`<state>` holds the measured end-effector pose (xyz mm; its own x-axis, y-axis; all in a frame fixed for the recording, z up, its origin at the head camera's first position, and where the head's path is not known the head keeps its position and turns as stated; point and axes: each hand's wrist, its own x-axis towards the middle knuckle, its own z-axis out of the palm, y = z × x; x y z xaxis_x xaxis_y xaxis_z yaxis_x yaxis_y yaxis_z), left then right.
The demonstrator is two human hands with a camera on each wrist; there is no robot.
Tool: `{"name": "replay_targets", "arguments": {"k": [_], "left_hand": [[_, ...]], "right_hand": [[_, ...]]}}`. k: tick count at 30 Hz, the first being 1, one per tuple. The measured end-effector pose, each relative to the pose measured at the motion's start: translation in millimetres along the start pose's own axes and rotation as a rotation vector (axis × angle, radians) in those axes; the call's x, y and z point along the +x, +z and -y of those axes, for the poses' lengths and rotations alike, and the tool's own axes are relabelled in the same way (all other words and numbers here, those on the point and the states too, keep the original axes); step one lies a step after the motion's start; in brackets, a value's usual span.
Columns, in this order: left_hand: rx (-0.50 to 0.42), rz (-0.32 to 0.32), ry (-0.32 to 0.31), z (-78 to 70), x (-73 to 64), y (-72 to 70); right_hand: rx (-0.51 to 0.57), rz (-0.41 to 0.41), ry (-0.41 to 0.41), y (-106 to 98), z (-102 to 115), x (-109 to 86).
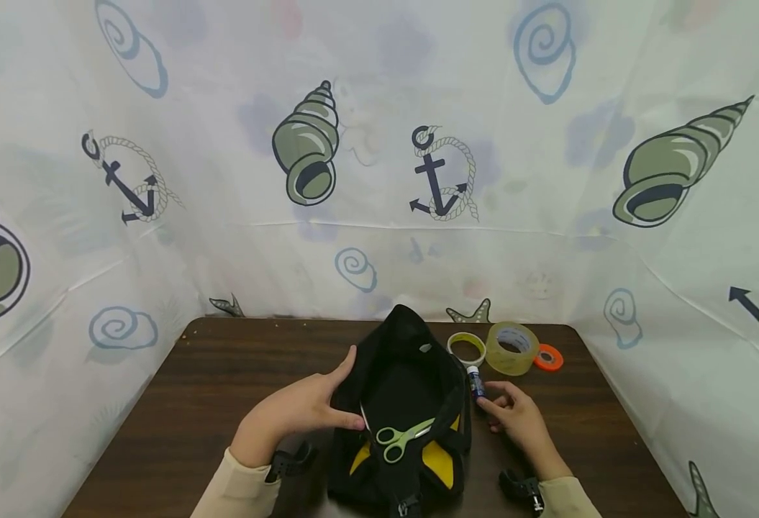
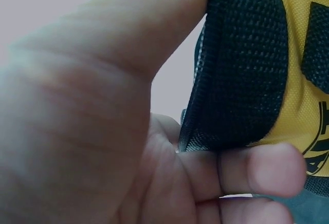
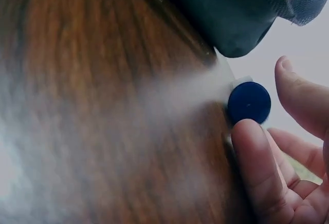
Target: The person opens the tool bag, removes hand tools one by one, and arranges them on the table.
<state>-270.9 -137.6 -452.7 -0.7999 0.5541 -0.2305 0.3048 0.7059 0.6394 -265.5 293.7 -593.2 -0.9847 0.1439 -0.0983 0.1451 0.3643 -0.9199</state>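
A black bag with yellow panels (image 1: 437, 464) lies on the table, its mouth gaping toward the head camera. My left hand (image 1: 304, 406) holds the left edge of that mouth, thumb at the rim and fingers along the side. In the left wrist view, the bag's dark edge (image 2: 241, 70) sits between the digits. Green-handled scissors (image 1: 398, 440) rest at the bag's mouth. Right of the bag, my right hand (image 1: 517, 419) is at the lower end of a glue stick (image 1: 476, 383). One fingertip overlaps its blue base (image 3: 249, 102) in the right wrist view; another digit stands apart.
Beyond the glue stick are a narrow yellow tape roll (image 1: 466, 348), a wide clear tape roll (image 1: 511, 350) and a small orange roll (image 1: 549, 357). A printed cloth (image 1: 379, 252) hangs behind and beside the brown table (image 1: 237, 360).
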Motion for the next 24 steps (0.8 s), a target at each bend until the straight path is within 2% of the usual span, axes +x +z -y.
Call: {"name": "replay_targets", "arguments": {"k": [6, 9, 11, 14, 17, 20, 24], "left_hand": [[-0.001, -0.005, -0.014, 1.8, -0.1, 0.7], [-0.001, -0.009, -0.017, 1.1, 0.2, 1.5], [0.0, -0.006, -0.017, 0.8, 0.0, 2.6], [0.005, -0.01, -0.01, 0.8, 0.2, 3.0], [0.009, -0.015, -0.009, 1.1, -0.2, 1.7], [0.013, -0.012, -0.01, 1.3, 0.0, 0.1], [0.011, -0.008, -0.008, 1.7, 0.5, -0.7]], "right_hand": [[0.033, -0.019, 0.029, 0.5, 6.3, -4.2], [-0.017, -0.055, -0.003, -3.8, 15.3, -8.1], [-0.094, -0.099, -0.051, -7.7, 26.0, -13.7], [-0.183, -0.183, -0.15, -13.6, 53.2, -25.7], [-0.188, -0.225, -0.26, -16.0, 86.5, -39.1], [-0.146, -0.2, -0.349, -15.5, 117.5, -52.6], [-0.093, -0.13, -0.407, -10.8, 152.3, -71.5]]}}
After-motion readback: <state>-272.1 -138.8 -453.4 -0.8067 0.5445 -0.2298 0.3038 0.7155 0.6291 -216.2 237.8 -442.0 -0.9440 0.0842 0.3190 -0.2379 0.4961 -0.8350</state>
